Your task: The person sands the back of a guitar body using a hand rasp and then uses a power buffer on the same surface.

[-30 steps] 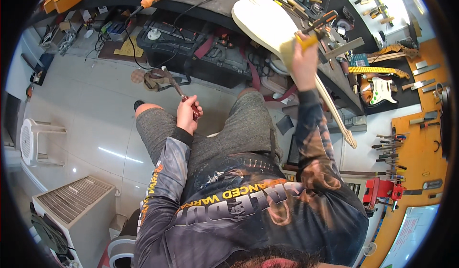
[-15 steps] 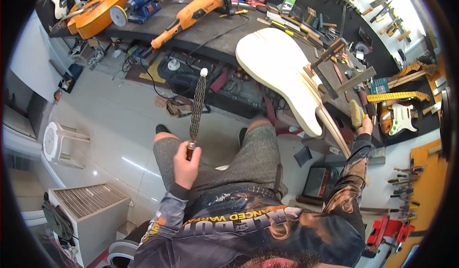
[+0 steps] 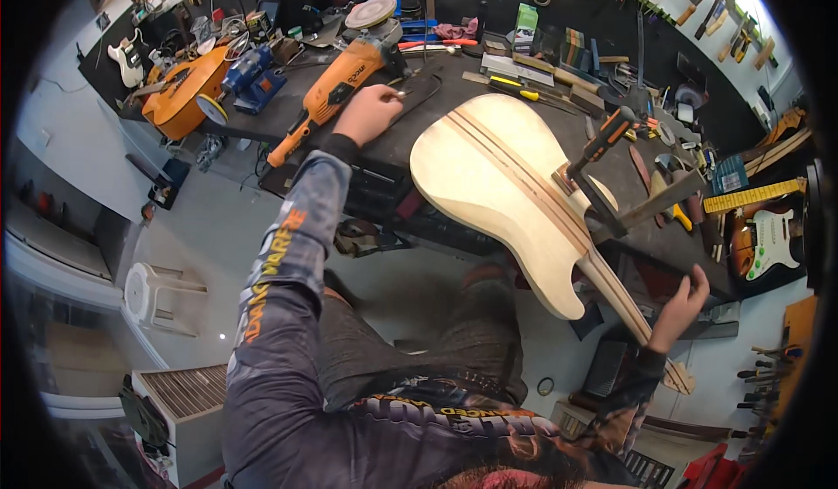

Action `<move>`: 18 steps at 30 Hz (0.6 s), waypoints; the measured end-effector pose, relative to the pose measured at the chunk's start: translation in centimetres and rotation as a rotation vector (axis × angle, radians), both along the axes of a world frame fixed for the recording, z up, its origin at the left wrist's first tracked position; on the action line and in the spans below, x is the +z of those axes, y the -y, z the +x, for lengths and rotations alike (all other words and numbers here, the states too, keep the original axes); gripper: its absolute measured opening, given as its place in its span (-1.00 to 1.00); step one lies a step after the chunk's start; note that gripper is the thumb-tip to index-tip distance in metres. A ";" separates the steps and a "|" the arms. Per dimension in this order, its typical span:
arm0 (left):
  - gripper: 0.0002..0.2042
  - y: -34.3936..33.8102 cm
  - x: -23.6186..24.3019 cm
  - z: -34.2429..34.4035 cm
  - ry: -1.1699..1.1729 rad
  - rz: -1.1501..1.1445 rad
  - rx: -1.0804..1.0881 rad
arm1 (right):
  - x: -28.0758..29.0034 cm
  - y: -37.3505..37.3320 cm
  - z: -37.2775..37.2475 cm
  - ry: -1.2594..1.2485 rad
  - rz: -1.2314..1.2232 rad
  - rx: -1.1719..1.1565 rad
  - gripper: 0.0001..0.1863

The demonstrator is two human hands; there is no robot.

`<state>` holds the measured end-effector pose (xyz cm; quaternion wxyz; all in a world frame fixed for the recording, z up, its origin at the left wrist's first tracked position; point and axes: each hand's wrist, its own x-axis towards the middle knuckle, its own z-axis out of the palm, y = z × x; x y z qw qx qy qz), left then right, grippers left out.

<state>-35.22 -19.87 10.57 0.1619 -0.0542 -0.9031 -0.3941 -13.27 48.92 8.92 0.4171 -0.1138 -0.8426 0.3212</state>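
A pale wooden guitar body [image 3: 476, 161] with dark stripes down its middle lies over the bench's front edge. Its long neck [image 3: 615, 295] points toward me at the lower right. A clamp [image 3: 608, 135] with an orange and black handle stands on the body by the neck end. Over the bench, my left hand [image 3: 371, 113] is closed beside an orange power tool [image 3: 336, 87]; a small white spot shows at its fingertips, but what it holds is unclear. My right hand [image 3: 679, 313], fingers apart and holding nothing, is just right of the neck.
An acoustic guitar [image 3: 183, 94] and a blue bench grinder [image 3: 250, 79] occupy the far left. Hand tools and wood pieces crowd the back of the bench [image 3: 305, 70]. At right lies a sunburst electric guitar [image 3: 770, 240]. A white stool [image 3: 153, 292] stands at left.
My left hand has moved forward from above my lap to the bench; the rasp it held upright no longer shows clearly. My right hand has let go of the brush and drawn back toward me.
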 end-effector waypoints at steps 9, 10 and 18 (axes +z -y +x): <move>-0.06 2.7 1.4 -3.2 0.061 -0.717 0.573 | 0.2 10.4 9.4 0.005 0.116 -0.027 -0.76; 0.03 3.4 2.3 -4.7 0.090 -0.666 0.539 | 0.7 12.7 8.5 -0.019 0.108 0.090 -0.72; -0.10 9.6 2.6 -6.1 0.151 -0.489 0.474 | -0.2 24.5 6.4 0.028 0.139 0.529 -0.71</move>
